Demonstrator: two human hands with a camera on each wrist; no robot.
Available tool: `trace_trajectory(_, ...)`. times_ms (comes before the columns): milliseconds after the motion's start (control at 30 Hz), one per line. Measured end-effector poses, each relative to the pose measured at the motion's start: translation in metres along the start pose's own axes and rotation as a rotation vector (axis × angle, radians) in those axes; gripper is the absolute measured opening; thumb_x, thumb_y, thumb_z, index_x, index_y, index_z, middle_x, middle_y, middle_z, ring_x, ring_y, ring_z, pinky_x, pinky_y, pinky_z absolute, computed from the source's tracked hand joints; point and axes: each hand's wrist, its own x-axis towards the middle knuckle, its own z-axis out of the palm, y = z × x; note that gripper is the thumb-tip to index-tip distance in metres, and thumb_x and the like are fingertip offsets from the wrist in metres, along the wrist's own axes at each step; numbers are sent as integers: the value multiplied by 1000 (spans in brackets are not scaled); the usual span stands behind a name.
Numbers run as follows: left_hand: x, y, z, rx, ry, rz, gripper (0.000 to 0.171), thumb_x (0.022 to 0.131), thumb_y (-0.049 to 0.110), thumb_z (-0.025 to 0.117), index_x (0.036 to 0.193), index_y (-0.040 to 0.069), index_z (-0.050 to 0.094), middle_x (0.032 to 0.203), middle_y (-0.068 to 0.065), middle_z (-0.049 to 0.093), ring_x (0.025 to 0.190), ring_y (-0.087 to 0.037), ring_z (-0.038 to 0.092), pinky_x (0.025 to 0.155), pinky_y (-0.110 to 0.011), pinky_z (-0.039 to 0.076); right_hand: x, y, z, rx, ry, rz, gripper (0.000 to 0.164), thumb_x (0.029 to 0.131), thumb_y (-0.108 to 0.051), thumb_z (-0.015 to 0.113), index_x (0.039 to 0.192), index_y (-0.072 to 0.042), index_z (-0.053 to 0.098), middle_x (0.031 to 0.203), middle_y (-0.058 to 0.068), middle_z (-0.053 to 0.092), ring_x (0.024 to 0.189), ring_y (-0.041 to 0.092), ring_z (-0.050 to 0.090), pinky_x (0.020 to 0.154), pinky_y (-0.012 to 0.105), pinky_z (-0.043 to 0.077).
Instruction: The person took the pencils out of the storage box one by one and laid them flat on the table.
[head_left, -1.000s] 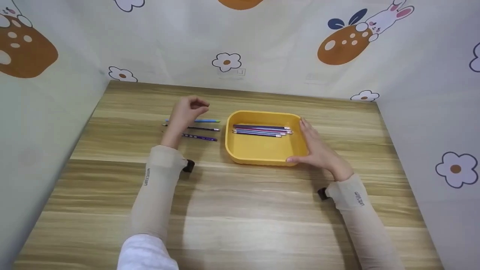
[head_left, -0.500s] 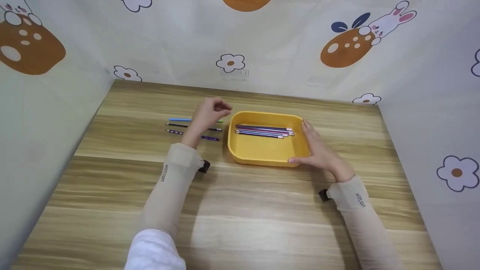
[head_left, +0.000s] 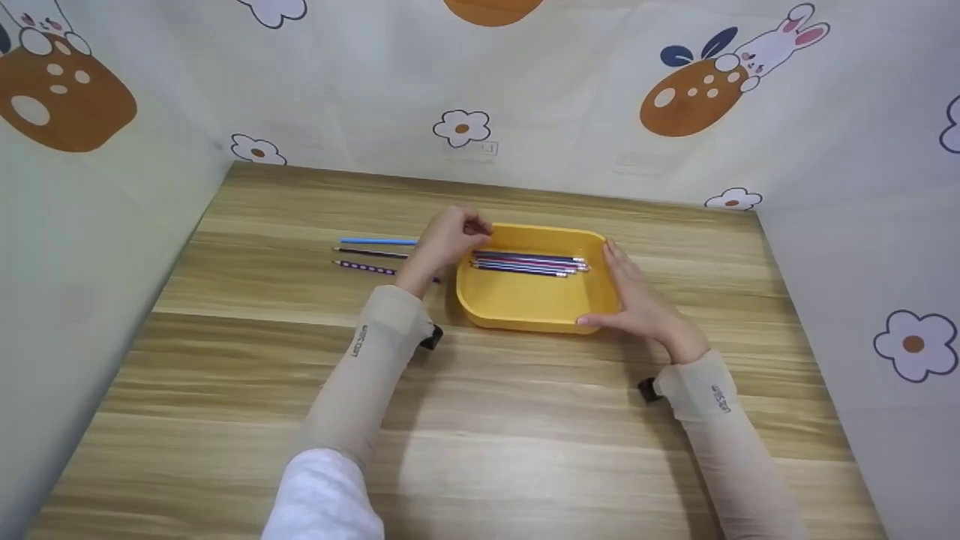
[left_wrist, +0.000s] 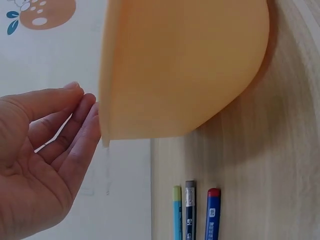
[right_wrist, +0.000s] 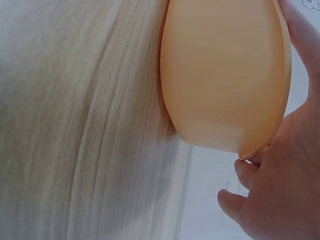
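Yellow tray point(head_left: 517, 301), pencil row point(head_left: 525, 264) inside; right hand point(head_left: 637, 304) gripping right side; left hand point(head_left: 450, 238), loosely curved, by left rim; three pencils point(head_left: 371, 253) alongside.

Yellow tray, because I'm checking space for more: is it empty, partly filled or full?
Partly filled: in the head view, several pencils lie inside the tray, with much of its floor bare.

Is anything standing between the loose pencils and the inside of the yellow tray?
Yes: the raised left wall of the yellow tray stands between the loose pencils and its inside. The left hand is also at its rim.
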Motion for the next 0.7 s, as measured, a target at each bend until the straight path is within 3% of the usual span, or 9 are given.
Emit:
trace_trajectory(133,2,2,3,30,-8,-19,18,96,9,65,112,3,70,111,-10,70,103,-20,64,95,-32,54,1,0,0,4,5,-4,130,74,-58,80,160,-7,-4,168,14,-7,156,34,-4,125,56,5)
trace_trajectory(233,3,6,6,108,-14,-51,18,96,10,64,112,5,70,111,-9,70,103,-20,63,96,-32,54,1,-1,-1,4,2,-6,131,74,-59,80,160,-8,-5,168,12,-9,156,34,-6,125,57,5)
trace_trajectory(433,5,19,21,419,-50,-88,18,96,9,62,112,6,70,110,-9,70,96,-21,60,93,-36,54,-1,-1,-2,7,3,0,131,74,-59,80,160,-10,-7,168,8,-12,156,34,-6,124,58,6)
trace_trajectory(567,7,25,36,665,-81,-62,20,96,-1,53,106,3,70,103,-11,69,83,-22,53,85,-40,57,-2,-1,-1,12,0,11,132,73,-60,80,160,-11,-7,168,8,-11,156,33,-6,125,58,6)
trace_trajectory(633,10,26,42,756,-100,-74,23,97,-3,50,107,3,70,104,-10,69,82,-20,51,84,-40,59,-1,0,0,13,-2,8,132,73,-60,80,160,-11,-7,168,7,-11,156,32,-7,125,58,5)
trace_trajectory(700,13,27,47,799,-106,-98,28,98,-5,47,109,4,71,109,-9,71,86,-19,58,87,-40,59,0,0,1,19,3,-3,132,73,-57,81,160,-9,-6,168,9,-10,156,33,-7,125,58,4)
